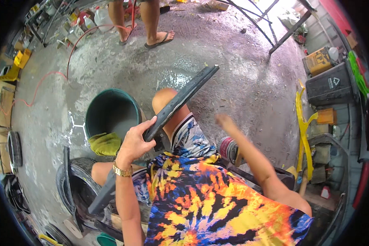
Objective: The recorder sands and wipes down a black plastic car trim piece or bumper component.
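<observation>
My left hand [136,141], with a gold watch on its wrist, grips the lower end of a long dark grey trim strip [182,98]. The strip slants up and to the right across my bent knee, its far end out over the floor. My right hand [225,123] is off to the right, apart from the strip and above a round can [228,148]; it is smeared, so its fingers do not show clearly. Left of my knee stands a dark green bucket [112,108] with a yellow-green cloth [105,143] draped over its near rim.
Another person's feet in flip-flops [160,40] stand ahead, by a red hose [71,51] on the floor. Tyres [80,180] lie at left. On the right are a yellow curved part [302,131], a dark bin [330,87] and a metal stand's legs [291,33].
</observation>
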The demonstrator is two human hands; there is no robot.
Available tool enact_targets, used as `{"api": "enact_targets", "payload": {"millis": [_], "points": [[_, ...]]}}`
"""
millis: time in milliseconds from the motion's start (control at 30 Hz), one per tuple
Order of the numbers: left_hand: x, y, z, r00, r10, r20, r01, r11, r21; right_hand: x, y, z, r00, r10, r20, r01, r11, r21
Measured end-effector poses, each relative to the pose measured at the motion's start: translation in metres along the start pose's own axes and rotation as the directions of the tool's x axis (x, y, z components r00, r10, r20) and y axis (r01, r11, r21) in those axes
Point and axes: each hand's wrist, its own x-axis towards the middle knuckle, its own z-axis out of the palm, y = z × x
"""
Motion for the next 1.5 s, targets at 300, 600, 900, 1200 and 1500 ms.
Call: {"api": "enact_targets", "payload": {"millis": [300,600,900,1200,1500], "points": [[-0.004,-0.004,0.016,0.996,0.052,-0.07,-0.042,0.99,0.134,-0.104,0.036,0.093,0.871,0.033,0.491,-0.168,0.957,0.234],[-0.008,0.007,0.024,0.994,-0.044,-0.102,0.065,0.975,0.211,-0.15,-0.202,-0.007,0.804,-0.59,-0.073,0.566,0.797,-0.212],[-0.007,-0.002,0.03,0.991,0.017,-0.136,0.021,0.961,0.276,-0.114,-0.238,0.001,0.731,-0.68,-0.052,0.528,0.613,-0.587],[-0.007,-0.005,0.031,0.99,0.035,-0.14,0.004,0.963,0.271,-0.137,-0.24,0.057,0.662,-0.744,0.091,0.675,0.538,-0.504],[-0.001,-0.004,0.027,0.99,0.077,-0.116,-0.046,0.969,0.244,-0.154,-0.277,0.087,0.377,-0.921,0.096,0.91,0.35,-0.221]]}}
